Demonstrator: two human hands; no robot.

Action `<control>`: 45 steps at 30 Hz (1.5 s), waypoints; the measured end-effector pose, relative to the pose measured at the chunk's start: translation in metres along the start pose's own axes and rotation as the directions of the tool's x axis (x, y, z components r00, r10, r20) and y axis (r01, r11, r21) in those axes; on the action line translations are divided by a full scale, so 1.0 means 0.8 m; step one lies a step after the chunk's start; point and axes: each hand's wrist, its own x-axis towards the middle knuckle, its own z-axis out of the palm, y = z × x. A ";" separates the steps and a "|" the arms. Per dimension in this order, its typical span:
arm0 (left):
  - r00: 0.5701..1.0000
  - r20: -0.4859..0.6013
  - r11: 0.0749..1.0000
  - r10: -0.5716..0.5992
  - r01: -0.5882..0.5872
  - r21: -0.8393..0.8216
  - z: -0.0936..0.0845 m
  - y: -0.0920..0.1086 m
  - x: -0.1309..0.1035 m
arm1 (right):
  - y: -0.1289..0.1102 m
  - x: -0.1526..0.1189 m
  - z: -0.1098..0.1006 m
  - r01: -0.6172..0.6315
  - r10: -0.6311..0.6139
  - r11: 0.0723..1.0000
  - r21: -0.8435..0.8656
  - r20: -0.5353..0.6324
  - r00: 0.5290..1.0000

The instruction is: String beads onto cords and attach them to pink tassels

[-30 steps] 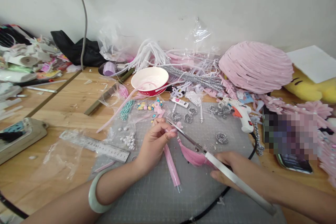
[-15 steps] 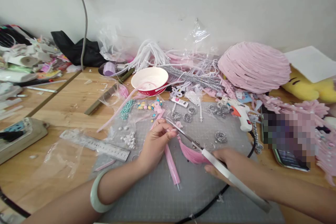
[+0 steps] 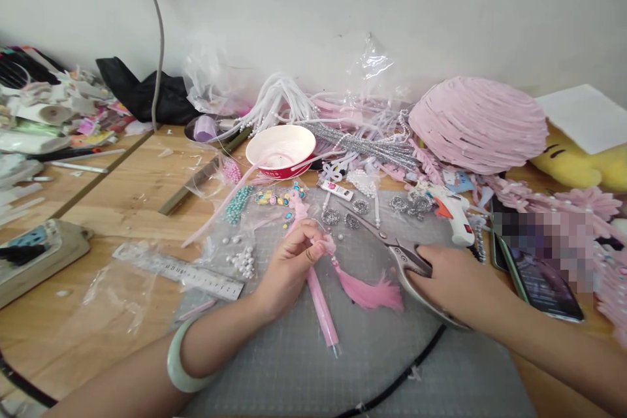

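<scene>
My left hand [image 3: 294, 264] is closed, thumb against fingers, on the top end of a pink tassel [image 3: 369, 287] by a small pink piece. The tassel's fringe hangs to the right over the grey cutting mat [image 3: 274, 366]. Beneath that hand lies a pink pen [image 3: 323, 310], its tip pointing toward me and pink decoration at its far end. To the right, my right hand [image 3: 450, 274] grips scissors [image 3: 399, 248] by the handles. Their blades point up and left, apart from the tassel, near several silver sparkly rings [image 3: 353, 220].
A metal ruler [image 3: 196, 277] and white beads [image 3: 243, 261] lie left of my hands. Beyond are a red-white bowl [image 3: 281, 147] and bundled pipe cleaners [image 3: 362, 144]. A glue gun [image 3: 455, 215], its black cord across the mat, and a phone [image 3: 543, 274] lie right.
My right hand has drawn the scissors away to the right and up from my left hand's fingertips. The tassel fringe now shows fully. My left hand has barely moved.
</scene>
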 end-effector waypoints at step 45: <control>0.888 0.211 0.837 -0.408 0.456 -0.302 0.012 0.006 -0.014 | -0.080 0.013 0.039 -0.028 -0.264 0.126 0.992 0.060 0.963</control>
